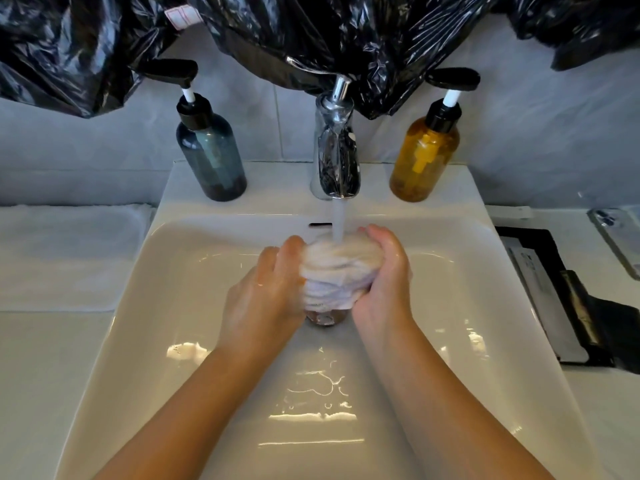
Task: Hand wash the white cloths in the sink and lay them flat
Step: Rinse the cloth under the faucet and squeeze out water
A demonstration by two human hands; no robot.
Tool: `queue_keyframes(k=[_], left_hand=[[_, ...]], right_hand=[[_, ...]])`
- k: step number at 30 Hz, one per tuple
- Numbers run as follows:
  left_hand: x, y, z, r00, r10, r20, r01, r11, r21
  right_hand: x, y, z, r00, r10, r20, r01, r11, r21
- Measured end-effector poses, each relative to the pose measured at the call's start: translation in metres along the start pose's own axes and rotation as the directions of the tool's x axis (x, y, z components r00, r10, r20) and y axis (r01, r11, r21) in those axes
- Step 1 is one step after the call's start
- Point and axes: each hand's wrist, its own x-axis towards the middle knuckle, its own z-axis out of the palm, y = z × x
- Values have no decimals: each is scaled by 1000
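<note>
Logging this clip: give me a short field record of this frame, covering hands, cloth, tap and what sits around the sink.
left hand: grips the white cloth from its left side
right hand: curled round the same cloth from the right
cloth state: bunched, held over the drain
tap: running, stream landing on the cloth
sink: wet
bottles: blue pump bottle left of the tap, amber pump bottle right
left counter: white towel lying flat
right counter: black tray, phone

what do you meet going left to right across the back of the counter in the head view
flat white towel → blue pump bottle → chrome faucet → amber pump bottle → black tray → phone
</note>
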Motion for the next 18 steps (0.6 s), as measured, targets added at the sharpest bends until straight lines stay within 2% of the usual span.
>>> queue_keyframes(k=[2, 7, 9, 11, 13, 18], left_hand=[[-1, -5, 1, 998, 14, -59, -13, 1000, 20], [-7, -15, 7, 995, -70, -72, 64, 995, -76], [-8, -17, 8, 984, -177, 1, 173, 965, -199], [-8, -13, 5, 945, -261, 196, 318, 872, -373], [-3, -5, 1, 895, -254, 368, 406, 806, -431], [-2, -5, 8, 872, -270, 408, 465, 718, -519]], right_hand=[[-2, 1, 2, 997, -50, 57, 50, 999, 2], [-13, 1, 4, 945, -178, 276, 193, 981, -26], [-16, 0, 3, 897, -207, 391, 241, 970, -39], [-17, -2, 2, 854, -192, 484, 260, 963, -76], [-16, -5, -1, 829, -158, 537, 268, 954, -133], [-11, -6, 0, 844, -124, 522, 247, 953, -174]])
